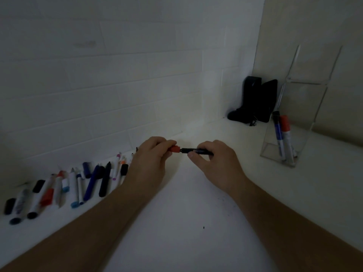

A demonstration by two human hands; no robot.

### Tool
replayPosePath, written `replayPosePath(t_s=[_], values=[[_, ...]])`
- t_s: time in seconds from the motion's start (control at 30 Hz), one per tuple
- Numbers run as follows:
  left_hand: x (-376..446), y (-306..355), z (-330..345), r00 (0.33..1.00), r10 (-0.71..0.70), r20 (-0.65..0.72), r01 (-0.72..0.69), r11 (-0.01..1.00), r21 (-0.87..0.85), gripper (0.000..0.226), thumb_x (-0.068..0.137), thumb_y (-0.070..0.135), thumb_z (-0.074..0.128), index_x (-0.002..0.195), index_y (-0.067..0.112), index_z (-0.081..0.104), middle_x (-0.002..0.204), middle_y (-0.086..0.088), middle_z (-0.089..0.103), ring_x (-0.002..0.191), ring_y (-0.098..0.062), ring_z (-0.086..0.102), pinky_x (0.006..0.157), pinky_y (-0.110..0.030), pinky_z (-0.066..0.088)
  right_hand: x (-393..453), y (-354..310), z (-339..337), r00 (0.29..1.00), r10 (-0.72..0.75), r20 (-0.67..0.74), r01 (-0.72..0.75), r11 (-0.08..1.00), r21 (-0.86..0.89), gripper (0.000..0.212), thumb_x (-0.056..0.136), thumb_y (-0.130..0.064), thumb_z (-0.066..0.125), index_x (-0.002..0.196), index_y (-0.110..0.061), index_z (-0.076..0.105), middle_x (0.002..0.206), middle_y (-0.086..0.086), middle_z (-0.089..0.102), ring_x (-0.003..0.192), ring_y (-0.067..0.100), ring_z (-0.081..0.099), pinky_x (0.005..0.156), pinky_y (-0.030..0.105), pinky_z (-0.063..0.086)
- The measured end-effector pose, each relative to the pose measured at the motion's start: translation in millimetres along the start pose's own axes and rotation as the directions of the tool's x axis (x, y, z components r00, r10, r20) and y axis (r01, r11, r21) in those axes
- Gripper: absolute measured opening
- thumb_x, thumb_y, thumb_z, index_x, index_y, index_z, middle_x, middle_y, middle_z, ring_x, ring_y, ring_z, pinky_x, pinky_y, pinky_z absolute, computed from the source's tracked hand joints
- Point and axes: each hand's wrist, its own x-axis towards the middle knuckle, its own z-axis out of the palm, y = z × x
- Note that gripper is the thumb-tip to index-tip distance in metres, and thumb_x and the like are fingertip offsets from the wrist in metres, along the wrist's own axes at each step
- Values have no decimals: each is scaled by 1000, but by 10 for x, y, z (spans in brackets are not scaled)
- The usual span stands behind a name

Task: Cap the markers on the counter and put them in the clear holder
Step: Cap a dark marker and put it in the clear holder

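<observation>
Two hands, left (151,152) and right (214,156); one red cap (174,149); one dark marker (196,151) between them; one clear holder (306,107) with two markers (283,138) inside; one black pouch (255,99); a row of loose markers and caps (64,185), too jumbled to count.

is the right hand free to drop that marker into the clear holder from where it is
Probably yes. The right hand grips the marker, and only bare counter lies between it and the clear holder, whose top is open. The left hand must first release the red cap.
</observation>
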Motion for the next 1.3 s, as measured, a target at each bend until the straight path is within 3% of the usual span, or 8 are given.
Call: replayPosePath(t_s=[0.27,0.5,0.73,0.87,0.97,1.03,1.2,1.3], values=[[-26,45,17,993,35,110,-26,997,-75,40,100,39,33,113,20,66,95,2,64,87,-15,55,77,-27,40,-13,-74,-4,990,-140,-6,138,984,-111,30,89,-60,61,94,-32,70,77,-10,49,70,8,50,63,30,46],[-48,-2,68,987,2,162,8,998,-65,47,98,43,25,103,18,64,89,3,64,83,-19,55,73,-31,36,-28,-116,-17,976,-215,19,215,969,-121,34,92,-59,56,94,-30,74,68,-13,44,62,7,48,58,29,43],[-27,57,43,998,30,57,-28,999,-46,33,99,28,34,100,13,64,89,-3,65,83,-21,53,72,-26,30,-44,-199,-15,974,-225,1,222,961,-165,34,96,-60,47,92,-35,69,67,-11,47,65,8,49,59,30,45],[-40,43,57,995,63,81,-61,998,-25,35,101,31,35,105,15,65,93,-2,66,86,-19,53,75,-27,35,-54,-168,15,975,-199,103,211,969,-129,40,99,-62,37,117,-42,66,76,-13,57,73,7,52,72,35,49],[-47,52,64,988,111,106,-110,994,-9,39,102,35,35,113,16,67,94,-1,68,85,-17,52,79,-28,37,-78,-197,-1,977,-168,128,206,898,-390,48,97,-63,24,135,-51,51,98,-18,68,100,16,50,87,40,41],[-27,88,28,991,80,110,-79,997,-10,39,102,43,39,114,19,66,94,3,69,83,-15,53,78,-30,40,-88,-226,-20,969,-207,131,245,838,-487,36,102,-51,35,136,-49,49,107,-19,71,110,21,48,90,43,35],[-63,134,-45,995,63,-74,-62,998,12,30,89,24,69,116,15,59,117,-7,58,103,-25,52,87,-37,43,-34,-269,-113,988,-116,100,150,868,-473,27,105,-35,45,129,-37,58,104,-12,68,99,19,45,80,38,37],[-135,192,12,977,214,24,-214,976,41,39,84,19,67,123,21,59,124,-5,54,109,-26,50,88,-41,42,123,-340,-312,996,-63,-60,46,967,-252,23,105,-28,45,124,-26,57,100,-7,58,85,8,50,78,32,48]])
